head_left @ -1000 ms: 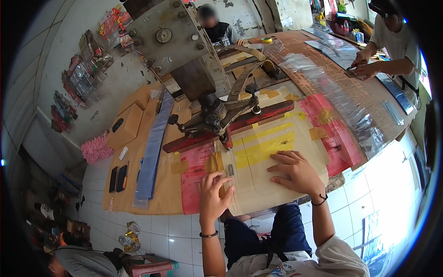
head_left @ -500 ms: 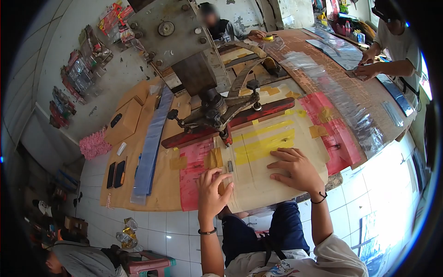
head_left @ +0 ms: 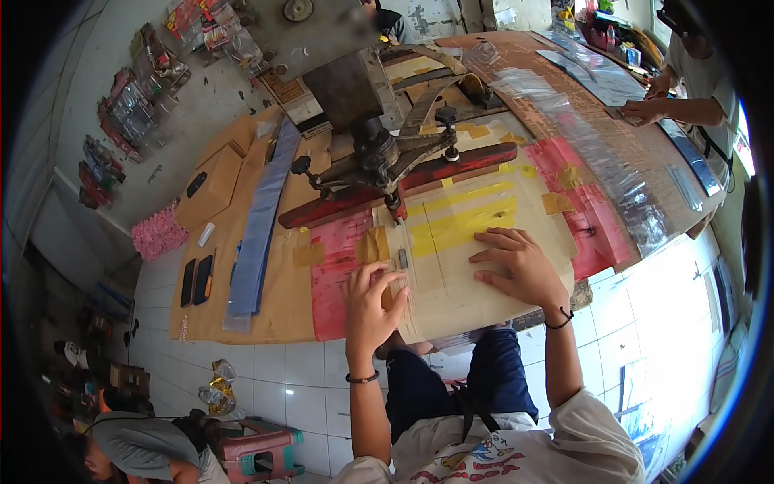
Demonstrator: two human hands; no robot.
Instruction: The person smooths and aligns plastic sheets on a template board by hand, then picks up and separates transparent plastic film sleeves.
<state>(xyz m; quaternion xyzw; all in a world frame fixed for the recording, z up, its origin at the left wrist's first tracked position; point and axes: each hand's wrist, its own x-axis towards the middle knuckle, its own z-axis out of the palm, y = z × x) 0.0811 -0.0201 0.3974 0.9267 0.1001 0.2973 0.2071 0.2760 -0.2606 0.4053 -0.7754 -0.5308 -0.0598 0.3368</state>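
My right hand rests palm down on a tan, paper-like sheet, its fingers spread. At the sheet's left edge is my left hand, with its fingers curved and the thumb held apart from them. Nothing shows clearly between those fingers; any thin film there cannot be made out. A small grey metal piece lies just beyond the left fingertips. Yellow tape strips cross the sheet, and red film lies left of it. Above the far part stands a press with a long red bar.
Blue plastic sleeves and two phones lie on the left, near a cardboard box. Clear plastic covers part of the right-hand table, where a co-worker's hands handle something flat. A stool stands behind at lower left.
My view has tilted, so the table appears higher in it. Both my hands keep nearly the same places on the sheet. The person at the back is now mostly hidden by the machine.
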